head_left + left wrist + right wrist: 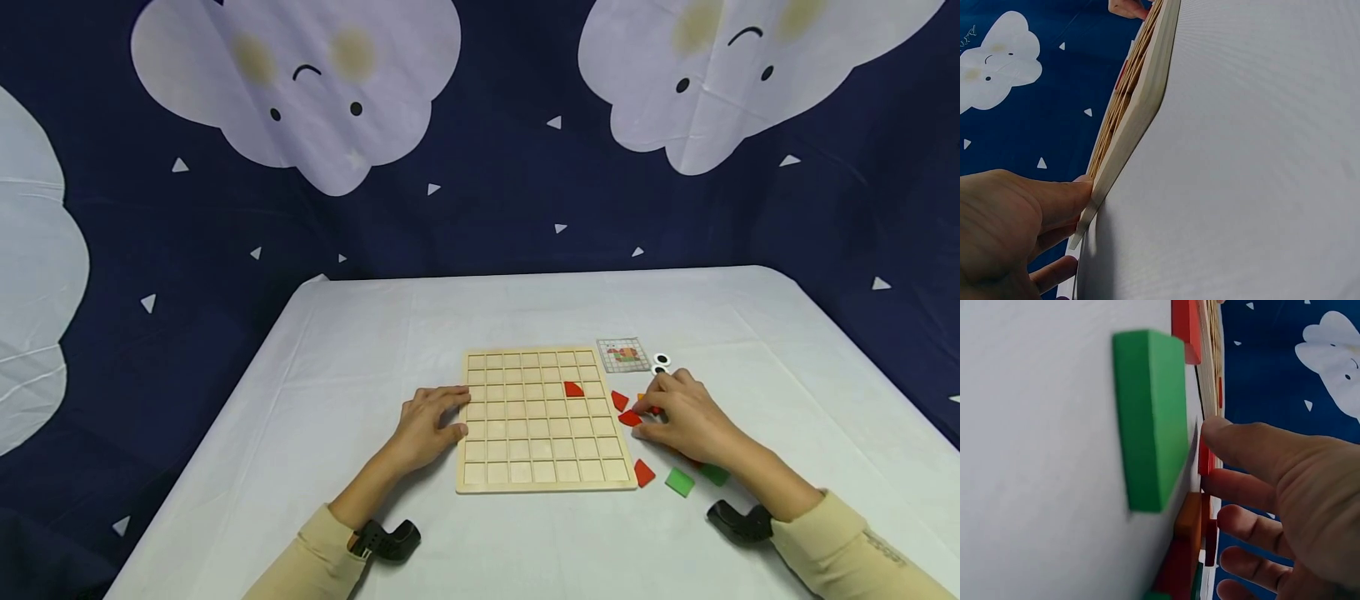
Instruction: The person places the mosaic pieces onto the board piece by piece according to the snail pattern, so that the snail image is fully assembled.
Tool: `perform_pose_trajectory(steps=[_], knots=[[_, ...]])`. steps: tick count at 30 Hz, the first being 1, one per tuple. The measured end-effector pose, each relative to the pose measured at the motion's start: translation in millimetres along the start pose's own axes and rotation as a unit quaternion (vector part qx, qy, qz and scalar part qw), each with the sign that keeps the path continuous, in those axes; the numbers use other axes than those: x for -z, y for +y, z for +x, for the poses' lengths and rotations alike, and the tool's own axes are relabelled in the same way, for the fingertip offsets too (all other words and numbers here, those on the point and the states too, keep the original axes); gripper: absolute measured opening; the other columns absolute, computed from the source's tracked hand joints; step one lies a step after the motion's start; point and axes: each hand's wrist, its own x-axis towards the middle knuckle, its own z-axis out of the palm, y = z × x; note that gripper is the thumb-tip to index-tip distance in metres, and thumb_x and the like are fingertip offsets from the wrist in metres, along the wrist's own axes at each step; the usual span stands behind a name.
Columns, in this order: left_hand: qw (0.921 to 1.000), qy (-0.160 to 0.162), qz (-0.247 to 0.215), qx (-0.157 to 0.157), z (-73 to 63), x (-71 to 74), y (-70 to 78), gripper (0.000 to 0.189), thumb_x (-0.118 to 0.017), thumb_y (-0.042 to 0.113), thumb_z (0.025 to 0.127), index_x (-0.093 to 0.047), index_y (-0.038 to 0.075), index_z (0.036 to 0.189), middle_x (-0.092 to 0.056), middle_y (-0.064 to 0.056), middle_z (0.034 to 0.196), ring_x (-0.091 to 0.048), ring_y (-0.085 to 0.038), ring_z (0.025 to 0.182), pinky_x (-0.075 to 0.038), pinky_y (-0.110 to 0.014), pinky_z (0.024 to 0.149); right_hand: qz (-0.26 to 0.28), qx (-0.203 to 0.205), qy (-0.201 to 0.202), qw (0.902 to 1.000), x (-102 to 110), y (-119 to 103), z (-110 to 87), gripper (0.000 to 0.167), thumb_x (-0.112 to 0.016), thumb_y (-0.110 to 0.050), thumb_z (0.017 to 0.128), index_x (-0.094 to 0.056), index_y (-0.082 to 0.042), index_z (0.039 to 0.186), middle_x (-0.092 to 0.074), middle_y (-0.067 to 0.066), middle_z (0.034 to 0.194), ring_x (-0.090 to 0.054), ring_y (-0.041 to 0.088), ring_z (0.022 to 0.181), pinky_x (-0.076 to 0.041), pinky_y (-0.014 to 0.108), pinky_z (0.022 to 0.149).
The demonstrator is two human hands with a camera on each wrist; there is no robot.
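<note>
A wooden grid board lies on the white table. My left hand rests at its left edge, fingertips and thumb touching the rim; in the left wrist view the thumb lies against the frame. One red quarter-round piece sits in a cell at the upper right. Beyond the board's right edge, my right hand pinches a red piece between thumb and index finger. The right wrist view shows this red piece between the two fingertips, with the other fingers spread loosely.
Beside the board lie loose red pieces, green squares and an orange piece, some partly hidden by my right hand. A small picture card and two eye discs lie at the back right. A dark cloud-patterned cloth hangs behind.
</note>
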Motion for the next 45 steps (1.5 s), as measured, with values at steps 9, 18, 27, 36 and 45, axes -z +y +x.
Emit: perform_pose_trajectory(steps=[9,18,27,36,45], knots=[[1.0,0.002,0.001,-0.001,0.0,-0.4,0.0,0.045,-0.068,0.015,0.085,-0.059,0.009,0.128,-0.052,-0.001,0.14,-0.04,-0.027,0.125,-0.025,-0.05,0.1,0.01,0.021,0.02,0.9995,-8.1,0.2,5.9,0.023,-0.082,-0.025,0.069,-0.075,-0.015,0.089,-0.055,-0.004,0.088,-0.039,0.017,0.087,-0.028,0.032,0.074],[1.0,0.005,0.003,-0.004,-0.7,-0.4,-0.5,0.045,-0.069,0.015,0.084,-0.059,0.009,0.127,-0.052,-0.002,0.14,-0.04,-0.028,0.124,-0.025,-0.05,0.099,0.025,0.041,0.023,0.9986,-13.1,0.8,7.1,0.02,-0.081,-0.021,0.071,-0.075,-0.018,0.09,-0.056,-0.006,0.091,-0.036,0.014,0.087,-0.027,0.031,0.076],[0.9999,0.006,0.004,-0.008,-0.5,-0.4,-0.6,0.045,-0.069,0.015,0.084,-0.059,0.009,0.127,-0.053,-0.002,0.139,-0.041,-0.028,0.124,-0.026,-0.05,0.098,0.052,0.028,0.015,0.9982,-8.9,0.0,8.7,0.02,-0.079,-0.023,0.073,-0.073,-0.019,0.092,-0.059,-0.007,0.092,-0.036,0.013,0.09,-0.028,0.03,0.076],[1.0,0.004,0.004,-0.004,-0.5,0.1,-0.5,0.045,-0.069,0.016,0.084,-0.059,0.009,0.128,-0.052,-0.002,0.14,-0.04,-0.028,0.124,-0.025,-0.05,0.099,0.087,0.038,-0.001,0.9954,-7.7,-10.6,22.7,0.021,-0.078,-0.025,0.075,-0.072,-0.02,0.095,-0.06,-0.008,0.094,-0.036,0.012,0.088,-0.032,0.031,0.076],[1.0,0.008,0.003,-0.005,-0.6,0.0,0.3,0.045,-0.069,0.015,0.084,-0.059,0.009,0.127,-0.052,-0.002,0.139,-0.041,-0.028,0.124,-0.025,-0.05,0.099,0.137,0.061,-0.02,0.9885,-16.5,-25.2,45.9,0.02,-0.076,-0.021,0.077,-0.073,-0.016,0.096,-0.062,-0.001,0.096,-0.041,0.041,0.124,-0.011,0.061,0.112]])
